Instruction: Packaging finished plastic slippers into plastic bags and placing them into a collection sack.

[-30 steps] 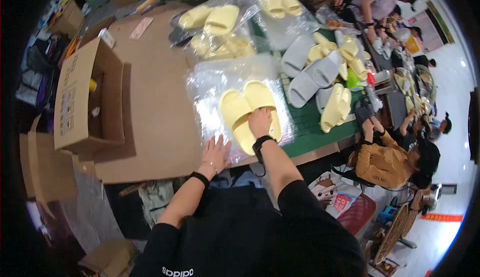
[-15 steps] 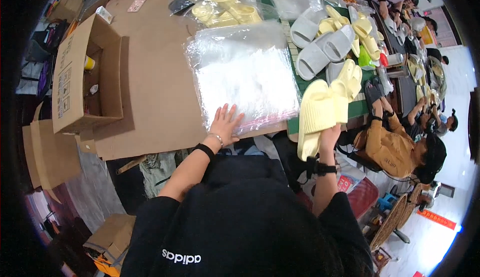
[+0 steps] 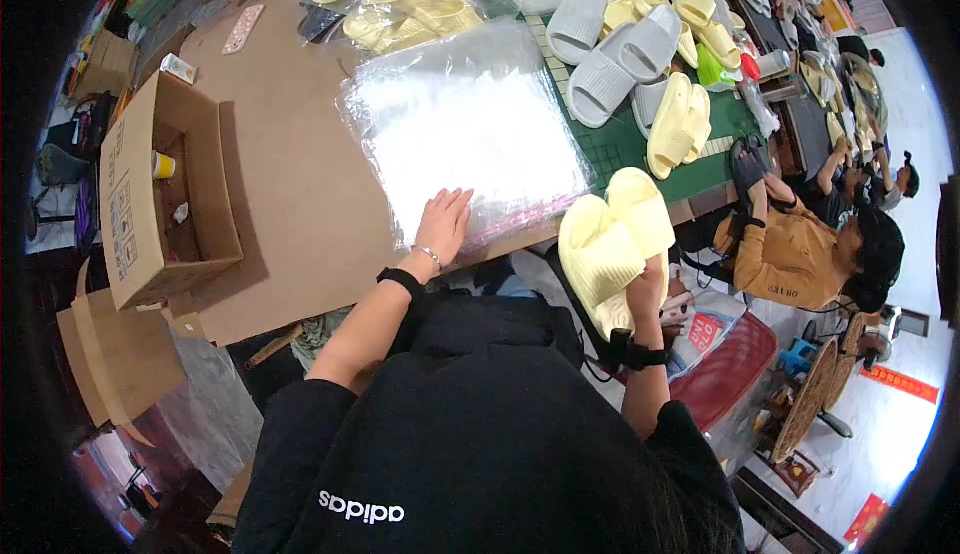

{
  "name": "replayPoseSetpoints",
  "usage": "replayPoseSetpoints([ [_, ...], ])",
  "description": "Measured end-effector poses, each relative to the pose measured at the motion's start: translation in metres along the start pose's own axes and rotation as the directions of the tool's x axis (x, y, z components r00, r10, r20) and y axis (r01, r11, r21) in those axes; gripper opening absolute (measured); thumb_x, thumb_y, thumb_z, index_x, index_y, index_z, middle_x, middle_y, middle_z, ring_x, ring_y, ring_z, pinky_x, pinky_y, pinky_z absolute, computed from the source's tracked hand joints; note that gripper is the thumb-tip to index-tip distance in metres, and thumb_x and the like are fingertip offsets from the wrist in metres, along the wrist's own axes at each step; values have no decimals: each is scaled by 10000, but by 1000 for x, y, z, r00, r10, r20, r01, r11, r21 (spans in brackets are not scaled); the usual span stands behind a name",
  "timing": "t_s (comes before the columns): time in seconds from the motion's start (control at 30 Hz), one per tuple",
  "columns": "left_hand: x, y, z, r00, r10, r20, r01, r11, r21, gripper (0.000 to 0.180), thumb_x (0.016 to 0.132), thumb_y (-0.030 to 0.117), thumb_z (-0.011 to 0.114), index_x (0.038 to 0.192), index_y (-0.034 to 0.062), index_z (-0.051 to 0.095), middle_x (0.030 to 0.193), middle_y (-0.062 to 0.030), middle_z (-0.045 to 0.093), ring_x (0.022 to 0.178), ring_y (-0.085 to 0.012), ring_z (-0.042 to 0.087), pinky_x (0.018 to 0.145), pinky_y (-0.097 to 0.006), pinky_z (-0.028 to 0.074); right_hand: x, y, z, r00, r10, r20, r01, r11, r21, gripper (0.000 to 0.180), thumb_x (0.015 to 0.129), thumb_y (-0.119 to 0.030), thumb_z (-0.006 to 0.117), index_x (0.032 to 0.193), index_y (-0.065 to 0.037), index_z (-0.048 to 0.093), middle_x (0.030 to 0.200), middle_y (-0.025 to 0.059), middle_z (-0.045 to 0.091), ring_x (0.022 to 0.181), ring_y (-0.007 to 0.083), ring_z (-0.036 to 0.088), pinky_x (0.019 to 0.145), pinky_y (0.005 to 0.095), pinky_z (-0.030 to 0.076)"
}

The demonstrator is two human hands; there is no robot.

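My left hand (image 3: 443, 226) lies on the near edge of a stack of clear plastic bags (image 3: 470, 124), its fingers stretched out and holding nothing. Off the table's front edge, my right hand (image 3: 647, 292) grips a pair of pale yellow slide slippers (image 3: 602, 254), held side by side and tilted. Another yellow slipper pair (image 3: 679, 126) rests on the green surface just beyond. Grey slippers (image 3: 622, 64) lie behind it, among further yellow ones. At the far side of the bags are yellow slippers (image 3: 412, 22), some of them in clear plastic.
An open cardboard box (image 3: 172, 194) stands at the left on the brown cardboard tabletop (image 3: 290, 154), with a yellow cup inside. A pink phone-like object (image 3: 243, 29) lies beyond it. To the right sits a co-worker in a brown top (image 3: 790, 254); a red chair (image 3: 728, 374) is nearer me.
The yellow slippers in my right hand have turned, showing more of their straps, and come away from the pair on the table. My left hand stays on the bags; the whole view has shifted.
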State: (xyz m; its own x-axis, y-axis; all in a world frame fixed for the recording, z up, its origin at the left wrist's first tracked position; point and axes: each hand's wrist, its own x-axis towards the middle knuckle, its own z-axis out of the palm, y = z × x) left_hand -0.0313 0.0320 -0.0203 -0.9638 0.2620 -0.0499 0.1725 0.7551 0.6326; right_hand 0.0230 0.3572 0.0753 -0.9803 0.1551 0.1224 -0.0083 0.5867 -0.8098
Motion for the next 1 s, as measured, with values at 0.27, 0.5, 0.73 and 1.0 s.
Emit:
replayPoseSetpoints([
  [0.27,30,28,-5,988,-145,-48,106,877,-469,368,908,219,360,1210,40,469,1066,-220,553,994,-331,521,841,-349,402,-2,-19,6,957,-66,283,76,997,-27,270,730,-50,596,998,-20,595,1011,145,600,962,313,536,808,332,410],
  [0.5,34,51,-14,998,18,66,1,960,-280,393,914,231,332,1265,79,425,1152,-183,518,1082,-350,460,930,-411,335,-8,-8,24,960,-96,264,178,935,-306,269,723,-37,569,991,-32,588,969,159,591,864,367,514,744,391,414],
  [0.73,22,84,-38,963,201,181,-217,973,73,435,918,259,288,1330,130,336,1362,-111,332,1270,-334,249,1049,-500,141,5,-20,59,981,-14,195,95,906,-412,241,643,30,504,873,-6,565,917,108,522,899,320,446,771,431,340],
  [1.0,12,115,-58,928,327,177,-350,930,112,432,907,215,296,1320,102,354,1397,-97,278,1300,-321,199,1065,-492,99,27,-46,96,977,-107,187,177,894,-412,190,643,-17,538,829,20,553,913,151,509,922,330,453,763,436,354],
])
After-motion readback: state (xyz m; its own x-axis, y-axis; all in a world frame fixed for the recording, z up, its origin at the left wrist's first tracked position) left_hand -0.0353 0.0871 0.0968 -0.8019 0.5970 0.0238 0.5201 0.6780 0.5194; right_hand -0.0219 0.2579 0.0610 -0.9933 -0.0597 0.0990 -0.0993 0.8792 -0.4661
